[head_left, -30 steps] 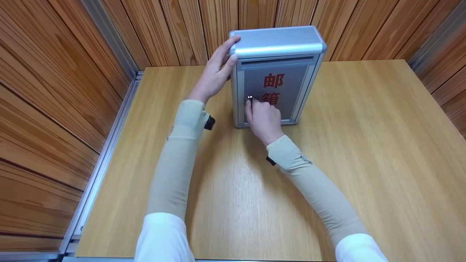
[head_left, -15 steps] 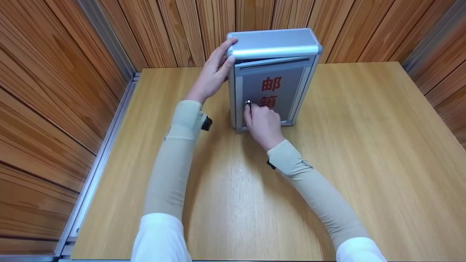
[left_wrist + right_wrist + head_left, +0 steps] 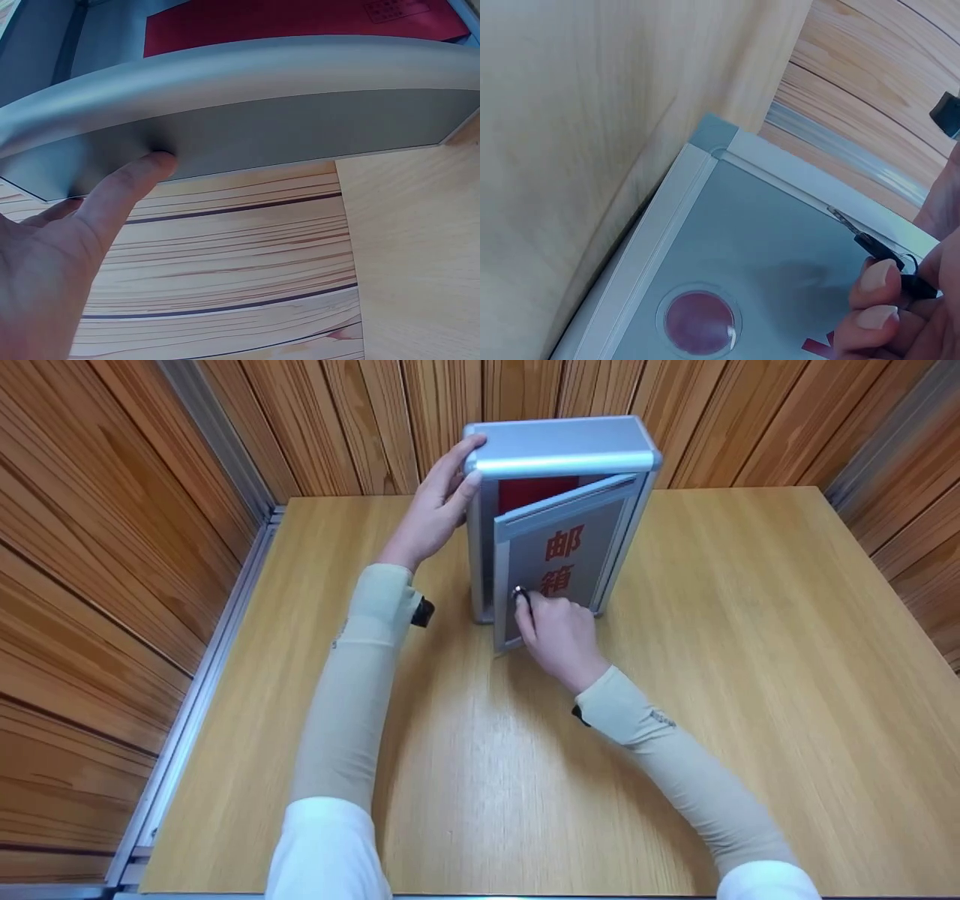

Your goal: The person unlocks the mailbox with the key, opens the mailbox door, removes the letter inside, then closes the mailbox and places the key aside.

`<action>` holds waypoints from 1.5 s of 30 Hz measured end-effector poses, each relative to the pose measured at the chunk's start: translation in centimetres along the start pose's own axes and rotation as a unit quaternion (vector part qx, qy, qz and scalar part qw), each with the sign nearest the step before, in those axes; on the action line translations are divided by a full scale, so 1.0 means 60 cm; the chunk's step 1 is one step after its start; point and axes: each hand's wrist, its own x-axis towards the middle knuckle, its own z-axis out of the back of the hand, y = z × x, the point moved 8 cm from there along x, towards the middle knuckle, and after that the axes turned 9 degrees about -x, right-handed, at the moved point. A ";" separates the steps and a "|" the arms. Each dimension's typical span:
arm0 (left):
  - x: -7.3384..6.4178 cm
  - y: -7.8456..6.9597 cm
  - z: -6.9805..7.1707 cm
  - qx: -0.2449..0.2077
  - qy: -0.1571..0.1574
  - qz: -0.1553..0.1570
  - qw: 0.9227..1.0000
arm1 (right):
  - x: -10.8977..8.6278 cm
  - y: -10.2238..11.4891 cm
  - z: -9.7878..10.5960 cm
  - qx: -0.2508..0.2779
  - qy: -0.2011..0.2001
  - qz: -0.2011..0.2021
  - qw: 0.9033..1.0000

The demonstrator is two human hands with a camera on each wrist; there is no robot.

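A silver metal mailbox [image 3: 562, 439] with red characters stands upright at the back of the table. Its door [image 3: 594, 547] is swung partway out on the right side. My left hand [image 3: 431, 514] rests at the box's upper left corner, its thumb [image 3: 124, 187] pressing the side panel. Low on the door's left edge, my right hand [image 3: 564, 636] pinches a black-headed key [image 3: 520, 594] at the lock. A second key [image 3: 844, 221] shows beside those fingers in the right wrist view. Inside the box lies a red envelope-like sheet [image 3: 285, 24].
A round window [image 3: 699, 322] in the lower door shows red behind it. Wood-panelled walls [image 3: 360, 427] rise behind and on both sides of the wooden table [image 3: 480, 780]. A metal rail [image 3: 202, 690] runs along the table's left edge.
The door has gone from closed to partly open, its left edge pulled toward me by my right hand with the key. Red now shows inside. My left hand stays at the corner.
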 end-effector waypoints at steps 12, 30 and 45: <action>-0.017 -0.025 0.003 -0.013 -0.004 0.023 1.000 | -0.049 -0.022 0.022 0.016 0.030 0.004 0.999; -0.003 -0.029 -0.008 -0.003 -0.007 -0.023 1.000 | -0.120 -0.077 0.081 0.047 -0.097 0.047 0.993; 0.002 -0.006 0.006 0.028 -0.027 -0.035 0.999 | -0.158 -0.165 0.113 0.077 -0.064 -0.015 0.995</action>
